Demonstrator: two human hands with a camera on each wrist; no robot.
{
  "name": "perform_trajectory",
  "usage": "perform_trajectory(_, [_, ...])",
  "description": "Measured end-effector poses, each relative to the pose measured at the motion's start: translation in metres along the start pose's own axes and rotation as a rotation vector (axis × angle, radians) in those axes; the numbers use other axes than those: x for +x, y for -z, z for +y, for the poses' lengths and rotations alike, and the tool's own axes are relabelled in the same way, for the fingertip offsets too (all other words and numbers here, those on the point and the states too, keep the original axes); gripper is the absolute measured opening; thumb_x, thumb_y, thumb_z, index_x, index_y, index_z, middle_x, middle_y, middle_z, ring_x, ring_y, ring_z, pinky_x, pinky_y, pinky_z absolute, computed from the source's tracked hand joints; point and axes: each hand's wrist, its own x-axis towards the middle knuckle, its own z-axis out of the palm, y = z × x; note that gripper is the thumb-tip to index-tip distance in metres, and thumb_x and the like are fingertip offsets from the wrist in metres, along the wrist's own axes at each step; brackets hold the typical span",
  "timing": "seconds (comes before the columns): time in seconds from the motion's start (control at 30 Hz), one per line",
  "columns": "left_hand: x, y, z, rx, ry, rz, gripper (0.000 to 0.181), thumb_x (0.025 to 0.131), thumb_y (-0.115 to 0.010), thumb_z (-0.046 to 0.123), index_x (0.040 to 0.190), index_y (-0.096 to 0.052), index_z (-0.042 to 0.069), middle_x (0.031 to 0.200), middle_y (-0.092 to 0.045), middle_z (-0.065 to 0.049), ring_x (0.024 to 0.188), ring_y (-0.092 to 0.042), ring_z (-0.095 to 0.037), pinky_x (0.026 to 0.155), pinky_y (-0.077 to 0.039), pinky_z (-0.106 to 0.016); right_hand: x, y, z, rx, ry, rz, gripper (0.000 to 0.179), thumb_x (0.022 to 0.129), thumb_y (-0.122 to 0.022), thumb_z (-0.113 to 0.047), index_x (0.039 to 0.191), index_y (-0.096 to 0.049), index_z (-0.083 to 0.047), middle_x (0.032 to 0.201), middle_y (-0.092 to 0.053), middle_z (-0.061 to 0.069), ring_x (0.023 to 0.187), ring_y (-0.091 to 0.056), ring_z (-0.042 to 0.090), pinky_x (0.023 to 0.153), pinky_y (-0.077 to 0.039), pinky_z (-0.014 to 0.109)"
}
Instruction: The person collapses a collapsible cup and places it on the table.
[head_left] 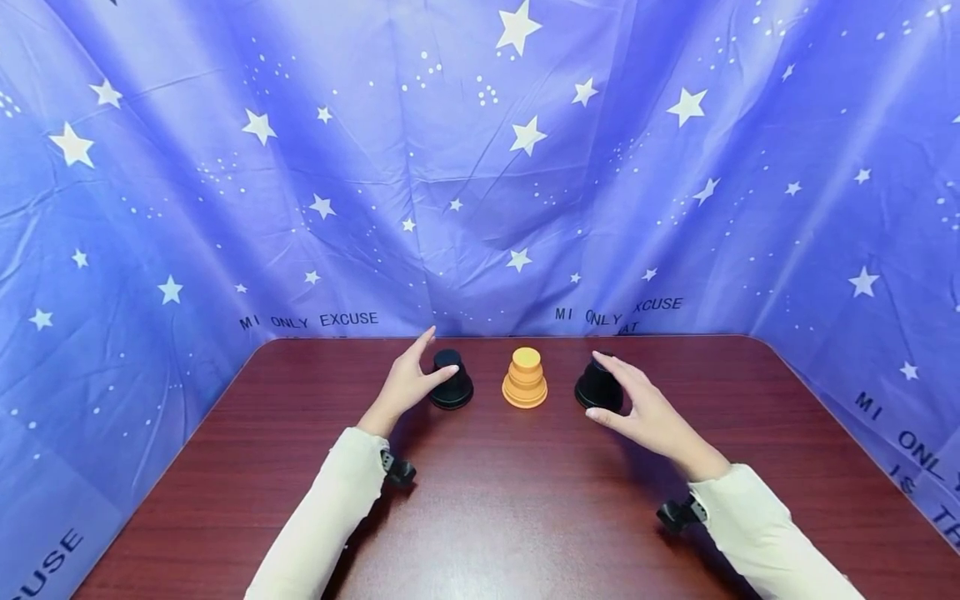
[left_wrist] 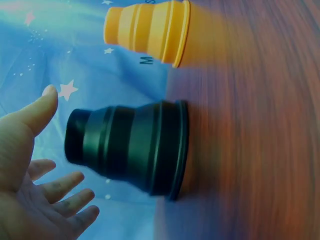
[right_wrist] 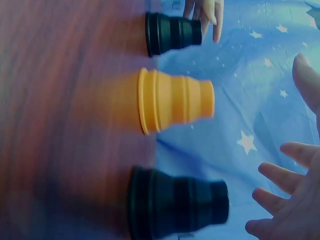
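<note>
Three collapsible-looking ribbed cups stand upside down in a row on the table. At the left is a black cup [head_left: 452,385], in the middle an orange cup [head_left: 525,382], at the right another black cup [head_left: 596,387]. My left hand [head_left: 407,382] hovers beside the left black cup [left_wrist: 130,150], thumb and fingers spread, with a gap to the cup in the left wrist view. My right hand [head_left: 643,414] is spread around the near side of the right black cup [right_wrist: 180,202], its fingers apart from it in the right wrist view. Neither hand holds anything.
A dark red wood-grain table [head_left: 495,500] carries the cups near its far edge. Behind and at both sides hangs a blue-purple curtain [head_left: 465,167] printed with stars and lettering. Each sleeve cuff has a black wrist device [head_left: 399,472] strapped on.
</note>
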Motion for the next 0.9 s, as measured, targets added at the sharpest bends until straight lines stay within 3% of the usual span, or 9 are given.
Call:
perform_trajectory(0.13, [0.004,-0.011,-0.002,-0.078,0.044,0.013,0.076,0.082,-0.074,0.023,0.144,-0.035,0.002,0.133,-0.053,-0.021,0.123,-0.048,-0.033,0.101,-0.039,-0.047,0.000,-0.010,-0.003,0.031,-0.012,-0.043,0.077,0.081,-0.074,-0.027,0.145,-0.035,-0.009,0.143,-0.040,0.019,0.127,-0.038,0.036,0.095,-0.037,0.054])
perform_trajectory(0.3, [0.007,-0.021,-0.005,-0.186,0.129,0.023,0.069,0.081,-0.075,0.017,0.139,-0.041,0.000,0.129,-0.057,-0.018,0.118,-0.053,-0.031,0.099,-0.041,-0.043,0.000,-0.023,-0.008,0.094,-0.056,-0.112,0.078,0.084,-0.071,-0.035,0.148,-0.031,-0.015,0.148,-0.035,0.015,0.133,-0.033,0.035,0.102,-0.032,0.058])
perform_trajectory(0.47, [0.008,-0.024,-0.006,-0.207,0.180,0.040,0.061,0.079,-0.076,0.015,0.133,-0.051,0.000,0.123,-0.060,-0.019,0.110,-0.058,-0.030,0.095,-0.045,-0.042,0.006,-0.035,-0.013,0.161,-0.062,-0.145,0.078,0.085,-0.070,-0.036,0.148,-0.030,-0.014,0.149,-0.034,0.012,0.135,-0.032,0.033,0.103,-0.032,0.056])
perform_trajectory(0.67, [0.006,-0.026,-0.004,-0.228,0.182,0.073,0.047,0.077,-0.078,0.013,0.120,-0.062,0.004,0.110,-0.067,-0.014,0.102,-0.061,-0.025,0.091,-0.047,-0.039,0.016,-0.050,-0.021,0.194,-0.035,-0.154,0.077,0.084,-0.071,-0.033,0.145,-0.033,-0.006,0.147,-0.038,0.013,0.134,-0.034,0.031,0.105,-0.031,0.053])
perform_trajectory(0.9, [-0.003,-0.028,0.010,-0.276,0.129,0.082,0.044,0.075,-0.079,0.010,0.116,-0.063,0.005,0.107,-0.068,-0.011,0.099,-0.061,-0.022,0.089,-0.047,-0.038,0.022,-0.063,-0.025,0.205,-0.041,-0.147,0.077,0.083,-0.073,-0.032,0.143,-0.036,-0.001,0.144,-0.040,0.017,0.132,-0.037,0.033,0.105,-0.032,0.051])
